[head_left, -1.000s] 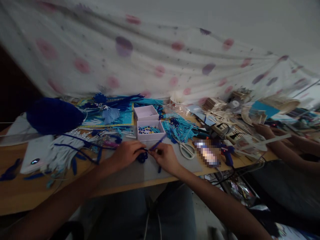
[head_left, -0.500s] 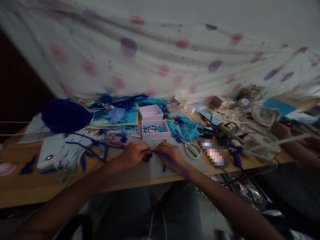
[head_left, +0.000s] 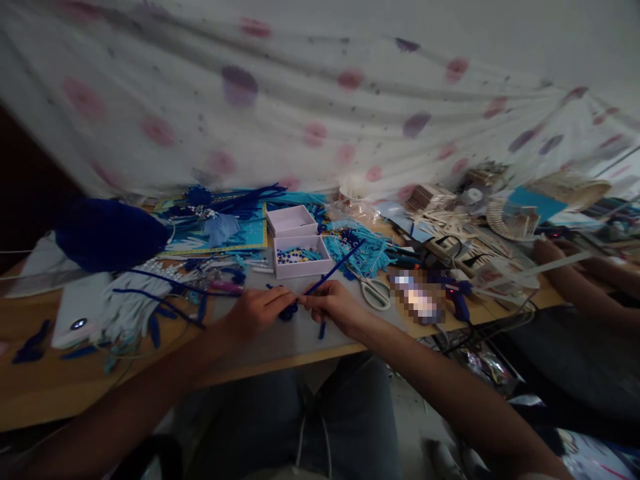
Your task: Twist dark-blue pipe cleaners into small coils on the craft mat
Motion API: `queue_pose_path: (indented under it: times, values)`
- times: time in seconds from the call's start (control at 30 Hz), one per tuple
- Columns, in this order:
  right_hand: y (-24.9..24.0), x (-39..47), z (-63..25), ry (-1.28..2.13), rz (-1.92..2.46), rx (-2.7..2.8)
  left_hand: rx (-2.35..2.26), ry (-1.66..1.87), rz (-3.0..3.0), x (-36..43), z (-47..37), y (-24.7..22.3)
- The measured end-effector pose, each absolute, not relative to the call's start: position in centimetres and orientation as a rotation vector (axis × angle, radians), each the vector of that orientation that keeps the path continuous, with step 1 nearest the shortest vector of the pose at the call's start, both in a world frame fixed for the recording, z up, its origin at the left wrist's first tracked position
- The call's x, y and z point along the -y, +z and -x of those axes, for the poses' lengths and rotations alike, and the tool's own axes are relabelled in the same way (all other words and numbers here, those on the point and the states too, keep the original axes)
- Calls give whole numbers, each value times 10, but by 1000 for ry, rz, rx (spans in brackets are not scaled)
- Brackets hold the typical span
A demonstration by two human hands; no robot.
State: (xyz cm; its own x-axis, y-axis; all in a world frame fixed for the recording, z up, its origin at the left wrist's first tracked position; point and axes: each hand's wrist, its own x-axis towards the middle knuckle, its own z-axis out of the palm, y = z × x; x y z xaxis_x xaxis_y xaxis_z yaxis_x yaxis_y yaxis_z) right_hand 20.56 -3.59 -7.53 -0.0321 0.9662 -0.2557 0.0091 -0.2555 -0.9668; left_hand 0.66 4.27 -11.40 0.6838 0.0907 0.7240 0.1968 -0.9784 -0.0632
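Observation:
Close together over the grey mat, both hands work on one dark blue pipe cleaner. Its straight length slants up and right from between the fingertips. My left hand is closed, pinching a curled blue part at its fingertips; the grip itself is partly hidden. My right hand pinches the stem between thumb and fingers. Beneath the right hand lies a short blue piece. Just beyond the hands stands a white box with beads and turquoise bits in it. White-handled scissors lie to the right.
A blue fuzzy bundle and white pipe cleaners lie left. Turquoise stems are piled behind the scissors. A blue glue gun with cables and wooden pieces are on the right. Another person's arm reaches in at far right.
The straight end of the blue pipe cleaner has swung from along my right wrist to pointing up and away. My right fingers have shifted on it. The view has turned slightly right.

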Motion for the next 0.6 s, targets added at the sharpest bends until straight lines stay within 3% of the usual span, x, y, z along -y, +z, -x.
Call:
queue_pose_path:
  times: [0.13, 0.27, 0.37, 0.43, 0.5, 0.6]
  values:
    - [-83, 35, -205, 1298, 1402, 1165, 353, -1121, 2927, -40, -9, -105]
    - [-89, 40, -218, 545, 1318, 1931, 967, -919, 3510, -38, -16, -87]
    - [-90, 48, -229, -130, 934, 2523, 1362, -422, 3929, -41, -16, -77]
    - [-91, 53, -230, -339, 820, 2637, 1397, -232, 4039, -43, -15, -76]
    - [-92, 54, -226, -258, 954, 2533, 1356, -385, 3978, -42, -14, -79]
    - [-91, 50, -215, 286, 1321, 2007, 994, -921, 3591, -39, -13, -90]
